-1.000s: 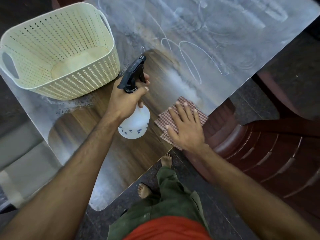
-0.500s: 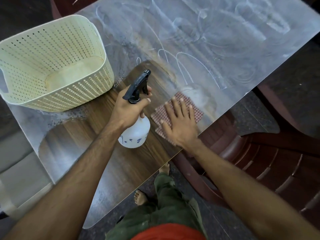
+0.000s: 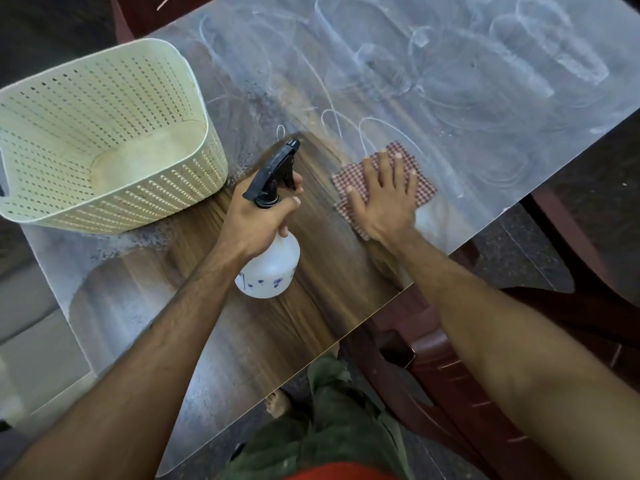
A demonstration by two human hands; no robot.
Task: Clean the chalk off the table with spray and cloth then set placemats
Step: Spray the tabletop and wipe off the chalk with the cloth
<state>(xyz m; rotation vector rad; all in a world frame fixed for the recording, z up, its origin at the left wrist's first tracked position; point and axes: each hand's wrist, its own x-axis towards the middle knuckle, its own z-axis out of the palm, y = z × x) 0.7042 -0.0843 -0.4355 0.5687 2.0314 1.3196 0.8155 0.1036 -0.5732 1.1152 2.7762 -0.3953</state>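
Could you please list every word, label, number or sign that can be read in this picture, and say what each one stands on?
No text can be read anywhere.
Spray bottle: small dark blue flower-like prints and a tiny mark near its base, too small to read as words.
Table: white chalk loops and scribbles, none forming clear letters or numbers.
Basket and checked cloth: no print visible.

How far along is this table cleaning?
Early on. A patch of bare wood shows around the spray bottle held in the left hand. The right hand presses the checked cloth flat at the chalk's edge. Chalk scribbles cover the far table; no placemats visible.
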